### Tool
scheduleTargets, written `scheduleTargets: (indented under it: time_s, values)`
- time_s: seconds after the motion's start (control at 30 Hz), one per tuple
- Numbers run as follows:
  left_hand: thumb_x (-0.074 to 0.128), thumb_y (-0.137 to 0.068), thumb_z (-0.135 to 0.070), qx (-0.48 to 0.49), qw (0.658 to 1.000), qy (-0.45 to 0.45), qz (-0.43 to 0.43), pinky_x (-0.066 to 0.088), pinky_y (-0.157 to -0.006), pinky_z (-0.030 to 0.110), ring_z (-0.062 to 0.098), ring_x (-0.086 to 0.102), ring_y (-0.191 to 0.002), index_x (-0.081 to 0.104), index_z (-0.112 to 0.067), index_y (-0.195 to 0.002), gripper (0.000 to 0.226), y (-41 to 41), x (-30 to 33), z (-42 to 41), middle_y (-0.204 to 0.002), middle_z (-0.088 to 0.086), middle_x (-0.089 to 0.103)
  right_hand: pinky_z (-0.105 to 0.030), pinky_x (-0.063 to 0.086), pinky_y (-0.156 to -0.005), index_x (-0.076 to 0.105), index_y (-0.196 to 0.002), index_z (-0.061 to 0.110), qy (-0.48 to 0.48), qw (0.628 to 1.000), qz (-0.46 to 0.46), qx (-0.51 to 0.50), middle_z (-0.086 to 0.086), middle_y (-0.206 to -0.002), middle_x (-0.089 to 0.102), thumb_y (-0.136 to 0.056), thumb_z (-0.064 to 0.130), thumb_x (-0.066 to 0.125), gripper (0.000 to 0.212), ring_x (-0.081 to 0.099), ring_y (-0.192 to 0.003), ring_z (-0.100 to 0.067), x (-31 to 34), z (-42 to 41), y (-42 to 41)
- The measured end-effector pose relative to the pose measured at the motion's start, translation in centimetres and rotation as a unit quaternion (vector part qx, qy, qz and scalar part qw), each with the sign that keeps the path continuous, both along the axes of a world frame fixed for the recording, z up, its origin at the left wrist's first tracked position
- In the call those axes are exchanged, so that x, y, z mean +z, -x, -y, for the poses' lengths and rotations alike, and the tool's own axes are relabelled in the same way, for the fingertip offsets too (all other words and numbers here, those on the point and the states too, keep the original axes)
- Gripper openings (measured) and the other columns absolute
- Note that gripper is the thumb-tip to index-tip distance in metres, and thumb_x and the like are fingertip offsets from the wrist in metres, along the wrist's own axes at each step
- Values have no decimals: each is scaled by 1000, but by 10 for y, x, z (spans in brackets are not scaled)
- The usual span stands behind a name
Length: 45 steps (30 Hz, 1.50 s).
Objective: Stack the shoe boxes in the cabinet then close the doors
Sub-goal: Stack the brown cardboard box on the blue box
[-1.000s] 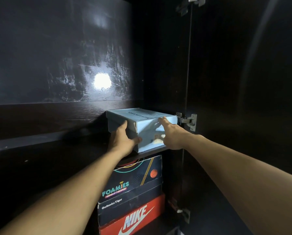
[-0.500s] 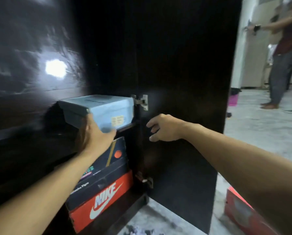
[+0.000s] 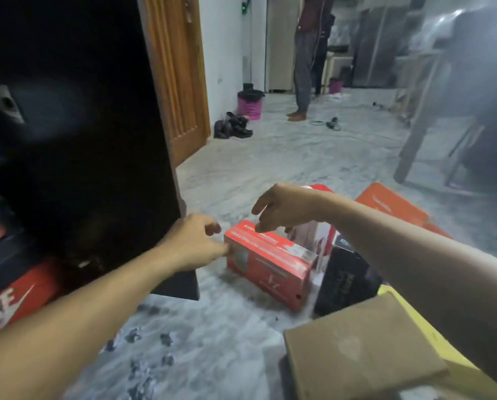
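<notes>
Both hands, left (image 3: 194,241) and right (image 3: 282,209), empty, fingers loosely curled, at red shoe box (image 3: 270,264); black box (image 3: 345,281), brown box (image 3: 362,347) beside it; cabinet door (image 3: 97,140) left.

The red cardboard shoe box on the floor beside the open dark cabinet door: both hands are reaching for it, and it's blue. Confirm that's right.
The colour is wrong. The head view shows the red cardboard shoe box, not a blue one, lying on the floor beside the open dark cabinet door. The rest holds: the left hand and right hand both reach toward it, fingers loosely curled, not yet gripping.
</notes>
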<state>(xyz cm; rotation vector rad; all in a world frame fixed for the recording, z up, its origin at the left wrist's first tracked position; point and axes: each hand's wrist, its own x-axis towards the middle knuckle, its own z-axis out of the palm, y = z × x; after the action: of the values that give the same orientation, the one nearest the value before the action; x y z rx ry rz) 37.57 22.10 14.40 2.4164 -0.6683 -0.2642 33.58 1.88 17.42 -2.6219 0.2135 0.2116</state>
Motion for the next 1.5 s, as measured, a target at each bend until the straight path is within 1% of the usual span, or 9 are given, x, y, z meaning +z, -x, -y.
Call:
scheduleTargets:
  time_s: [0.13,0.33,0.53,0.67,0.77,1.0,1.1,1.27,1.5]
  values:
    - [76,-74,-21,-86,994,4,-67,49,-66,17,9,67,-76,72,-22,-71,6,21,-37,59,-74,-13,72,-39,62,-73,66,-117,22,1,997,-39,-67,-7,-102,74,-79,31,77,40,71,-93,-27,-30,60,42]
    - [79,-58,-46,-191,973,-56,-114,55,-83,42,27,69,-90,69,-9,-83,46,58,-102,142,-86,6,73,-33,60,-65,70,-109,12,18,984,-77,-160,-9,-104,72,-82,30,74,33,68,-77,-17,-86,137,123]
    - [84,-66,-44,-161,969,-107,-155,47,-95,32,22,56,-117,55,-10,-131,79,89,-157,180,-131,4,57,-37,60,-66,64,-124,14,4,969,-113,-221,-10,-113,67,-77,24,79,51,62,-75,-20,-132,179,188]
    - [83,-67,-39,-158,964,-140,-164,47,-89,27,21,58,-111,55,-9,-128,72,105,-193,183,-125,4,60,-29,51,-55,51,-138,15,-38,949,-154,-273,-3,-112,62,-81,28,76,63,56,-67,-14,-168,192,218]
    - [82,-64,-39,-150,971,-115,-145,49,-82,28,21,61,-99,59,-15,-114,60,114,-206,184,-107,2,62,-35,58,-66,43,-144,22,-80,938,-160,-297,-1,-115,57,-79,33,78,75,60,-92,-21,-183,198,234]
    - [83,-62,-55,26,951,-162,-263,31,-111,46,38,17,-141,10,-7,-152,124,122,-245,160,-157,13,5,-45,61,-75,2,-150,51,-129,939,-196,-253,0,-157,26,-59,33,92,129,48,-128,-25,-207,181,252]
    - [86,-68,-36,38,914,-61,-399,40,-101,38,31,42,-129,31,-4,-144,100,126,-259,147,-150,11,37,-46,60,-78,-5,-149,50,-114,943,-195,-244,-1,-152,32,-61,29,92,132,51,-125,-27,-212,177,248]
    - [91,-61,-17,39,915,-17,-402,49,-75,35,28,59,-103,52,-9,-124,74,130,-250,134,-119,7,65,-48,61,-59,-2,-151,45,-112,947,-184,-236,-5,-139,42,-68,8,84,125,59,-104,-33,-210,168,232]
    - [87,-63,-2,-11,926,-17,-377,38,-101,48,25,58,-116,49,-16,-119,69,107,-192,99,-95,-2,63,-55,59,-61,2,-153,40,-128,959,-146,-208,-7,-127,50,-68,11,87,123,63,-103,-34,-166,148,215]
